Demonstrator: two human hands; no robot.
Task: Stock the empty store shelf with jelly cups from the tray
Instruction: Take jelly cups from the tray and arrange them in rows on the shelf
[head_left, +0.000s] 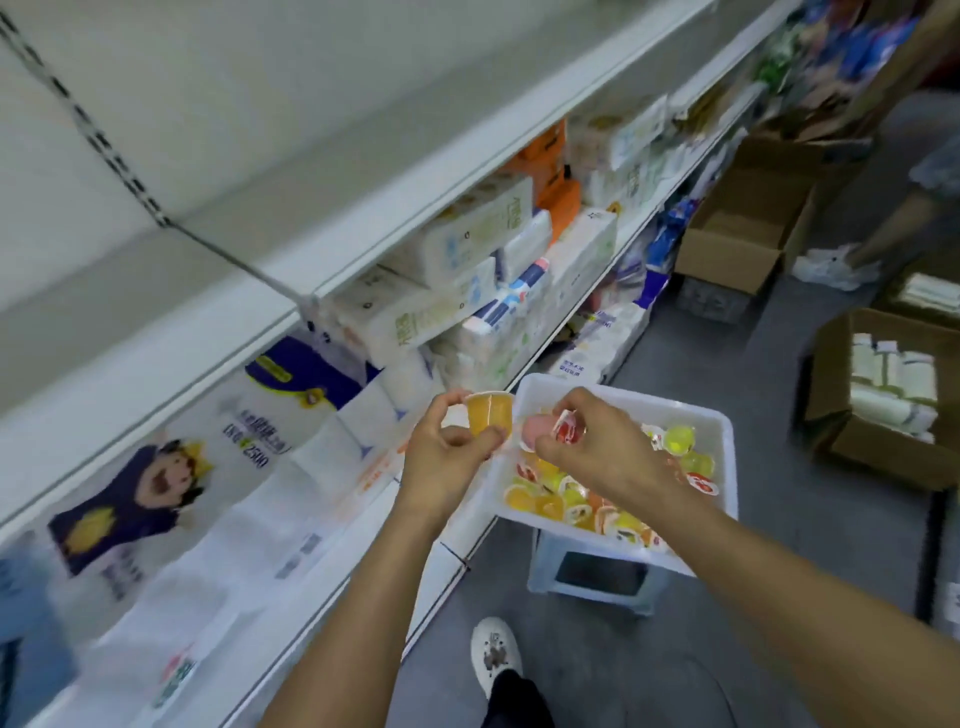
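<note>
we hold an orange jelly cup pinched in our left hand and what looks like a pink one in our right hand above the still-full tray, the upper shelf bare, so stocking has barely begun.

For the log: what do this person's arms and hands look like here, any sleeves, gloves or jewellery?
Both forearms are bare up to the frame edge, with no sleeve in view. The left hand and right hand wear no gloves, and no watch, band or ring shows on either wrist or finger. The picture is somewhat blurred, so very small markings cannot be ruled out.
</note>
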